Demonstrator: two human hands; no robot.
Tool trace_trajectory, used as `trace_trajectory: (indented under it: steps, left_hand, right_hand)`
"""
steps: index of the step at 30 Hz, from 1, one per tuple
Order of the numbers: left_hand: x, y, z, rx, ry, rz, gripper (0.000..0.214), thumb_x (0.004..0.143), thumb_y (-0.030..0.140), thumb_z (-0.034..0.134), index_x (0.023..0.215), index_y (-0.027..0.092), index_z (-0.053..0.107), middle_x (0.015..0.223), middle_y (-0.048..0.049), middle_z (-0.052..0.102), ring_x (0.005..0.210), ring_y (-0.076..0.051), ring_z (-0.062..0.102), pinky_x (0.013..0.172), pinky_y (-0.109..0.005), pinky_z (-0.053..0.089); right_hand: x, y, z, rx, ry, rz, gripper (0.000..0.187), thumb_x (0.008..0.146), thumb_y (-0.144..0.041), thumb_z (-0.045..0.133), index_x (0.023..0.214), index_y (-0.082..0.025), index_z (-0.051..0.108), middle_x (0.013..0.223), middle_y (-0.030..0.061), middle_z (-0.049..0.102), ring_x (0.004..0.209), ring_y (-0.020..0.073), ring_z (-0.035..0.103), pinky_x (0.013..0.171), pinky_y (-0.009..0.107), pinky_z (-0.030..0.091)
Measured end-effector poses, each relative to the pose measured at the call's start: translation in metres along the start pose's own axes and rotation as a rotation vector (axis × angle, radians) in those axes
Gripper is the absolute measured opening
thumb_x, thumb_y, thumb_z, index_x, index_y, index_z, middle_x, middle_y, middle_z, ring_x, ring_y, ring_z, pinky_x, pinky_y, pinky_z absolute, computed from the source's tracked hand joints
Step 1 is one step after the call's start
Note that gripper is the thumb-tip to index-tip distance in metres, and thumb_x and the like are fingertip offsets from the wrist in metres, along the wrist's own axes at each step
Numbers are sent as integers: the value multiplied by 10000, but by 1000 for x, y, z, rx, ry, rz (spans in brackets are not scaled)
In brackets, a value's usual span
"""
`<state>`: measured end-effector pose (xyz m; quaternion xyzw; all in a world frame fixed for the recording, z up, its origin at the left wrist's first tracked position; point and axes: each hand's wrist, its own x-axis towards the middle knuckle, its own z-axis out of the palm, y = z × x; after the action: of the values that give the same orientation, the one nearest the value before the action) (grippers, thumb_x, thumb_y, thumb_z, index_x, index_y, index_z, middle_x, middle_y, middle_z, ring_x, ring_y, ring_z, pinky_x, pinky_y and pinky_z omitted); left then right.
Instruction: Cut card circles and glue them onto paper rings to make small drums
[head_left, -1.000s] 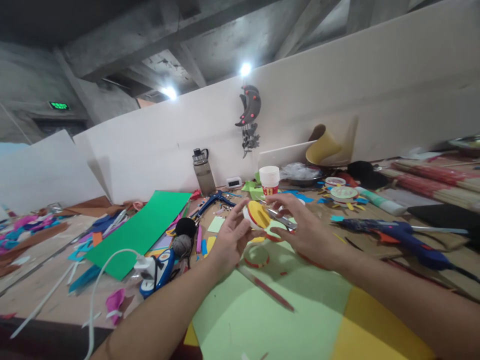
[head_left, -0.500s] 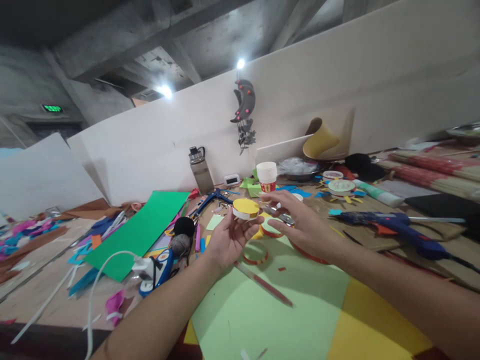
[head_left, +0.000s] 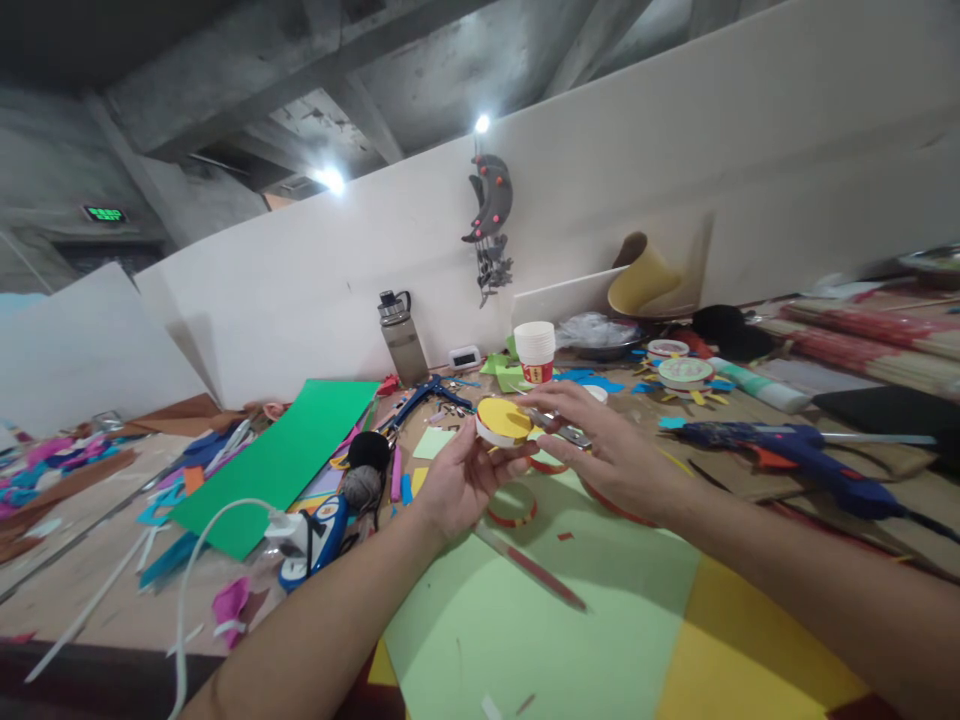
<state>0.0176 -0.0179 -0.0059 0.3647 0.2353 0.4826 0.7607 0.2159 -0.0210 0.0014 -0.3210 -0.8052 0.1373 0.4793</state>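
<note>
My left hand (head_left: 466, 482) holds a shallow round piece (head_left: 504, 436) with a white side wall and a yellow paper top, fingers curled beneath and around its rim. Close to its right edge is my right hand (head_left: 600, 440), thumb and fingers apart; whether the fingertips touch the rim I cannot tell. A pair of scissors (head_left: 574, 436) shows partly behind the right fingers. Below the hands lie a red-and-yellow ring (head_left: 514, 518) and a pencil (head_left: 544, 578) on a pale green sheet (head_left: 540, 650). A red-edged curve is half hidden under my right hand.
Stacked paper cups (head_left: 534, 350) and a water bottle (head_left: 403, 340) stand at the back. A blue glue gun (head_left: 795, 455) lies right, near a decorated disc (head_left: 685, 374). At left are a green sheet (head_left: 277, 465), a white cable (head_left: 182, 610) and craft scraps.
The yellow-topped piece has shifted slightly right and down, its top now tilted more towards me. My right fingers are closer to its edge.
</note>
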Motion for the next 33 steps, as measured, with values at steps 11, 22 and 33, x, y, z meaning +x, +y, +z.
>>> trace_trajectory:
  steps: [11,22,33]
  left_hand:
    - [-1,-4,-3,63,-56,55,347,870,376,629,1145,164,634,1087,-95,708,867,-186,695,748,-312,581]
    - [-2,-3,-1,102,-58,79,384,837,385,666,1144,157,638,1087,-98,703,867,-186,680,750,-318,561]
    - [0,-4,-6,130,-55,32,369,836,429,649,1071,145,664,1002,-104,711,792,-173,658,681,-279,537]
  right_hand:
    - [1,0,1,-45,-39,-89,361,944,-352,522,1295,-308,594,1320,86,584,1255,267,504,1053,525,417]
    - [1,-3,0,-48,-28,-87,362,933,-363,544,1287,-300,586,1315,87,588,1254,269,508,1045,511,427]
    - [2,0,2,-54,-34,-73,531,837,-355,682,1339,-296,518,1320,89,602,1236,283,525,1014,509,448]
